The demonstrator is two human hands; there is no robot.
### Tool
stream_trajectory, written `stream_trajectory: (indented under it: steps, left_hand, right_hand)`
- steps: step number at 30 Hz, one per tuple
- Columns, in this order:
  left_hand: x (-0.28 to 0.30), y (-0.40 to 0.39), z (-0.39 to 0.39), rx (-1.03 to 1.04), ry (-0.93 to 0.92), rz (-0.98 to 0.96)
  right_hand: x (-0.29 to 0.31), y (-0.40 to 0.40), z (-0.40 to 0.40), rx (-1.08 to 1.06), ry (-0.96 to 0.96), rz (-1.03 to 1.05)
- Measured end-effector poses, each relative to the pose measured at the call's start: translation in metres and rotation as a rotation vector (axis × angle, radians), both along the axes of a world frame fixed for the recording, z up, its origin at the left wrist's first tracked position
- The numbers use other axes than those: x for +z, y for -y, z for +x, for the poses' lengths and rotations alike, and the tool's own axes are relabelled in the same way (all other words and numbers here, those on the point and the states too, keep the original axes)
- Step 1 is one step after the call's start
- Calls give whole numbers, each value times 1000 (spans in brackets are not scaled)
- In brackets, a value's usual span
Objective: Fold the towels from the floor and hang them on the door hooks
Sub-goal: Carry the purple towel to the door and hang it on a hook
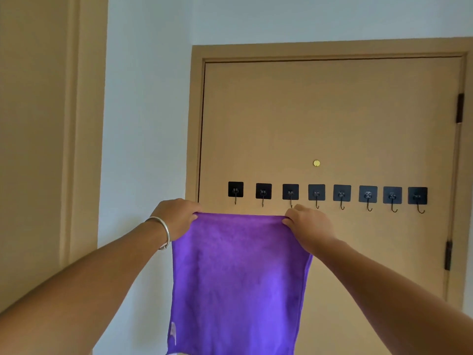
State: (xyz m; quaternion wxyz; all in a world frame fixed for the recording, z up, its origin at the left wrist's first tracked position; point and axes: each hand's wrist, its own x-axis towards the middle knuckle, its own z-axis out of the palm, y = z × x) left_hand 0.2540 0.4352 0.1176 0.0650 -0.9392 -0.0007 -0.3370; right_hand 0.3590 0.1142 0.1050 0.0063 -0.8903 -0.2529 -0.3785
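Observation:
A purple towel hangs flat in front of me, stretched by its top edge. My left hand, with a silver bangle on the wrist, pinches the top left corner. My right hand pinches the top right corner. Behind the towel is a tan door with a row of several black adhesive hooks at about the height of my hands. All the hooks in view are bare. The towel's top edge sits just below the left hooks. Its bottom runs out of frame.
A small brass peephole sits above the hooks. Dark hinges run down the door's right edge. A pale wall lies left of the door frame, and another tan door frame stands at far left.

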Motion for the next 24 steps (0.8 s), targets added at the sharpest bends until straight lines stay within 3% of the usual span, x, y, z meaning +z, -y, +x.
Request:
stream_trajectory:
  steps: [7,12,18,24]
  left_hand:
    - [-1,-33,72,-98,3,-83]
    - [2,-43,122,-162,-32,247]
    - [6,-61,205,-90,-125,284]
    - [9,-67,263,12,-176,221]
  right_hand:
    - [4,-42,79,45,-40,49]
    - [9,-64,135,156,-83,82]
    - [23,-77,213,231,-8,-266]
    - [32,-101,263,225,22,-350]
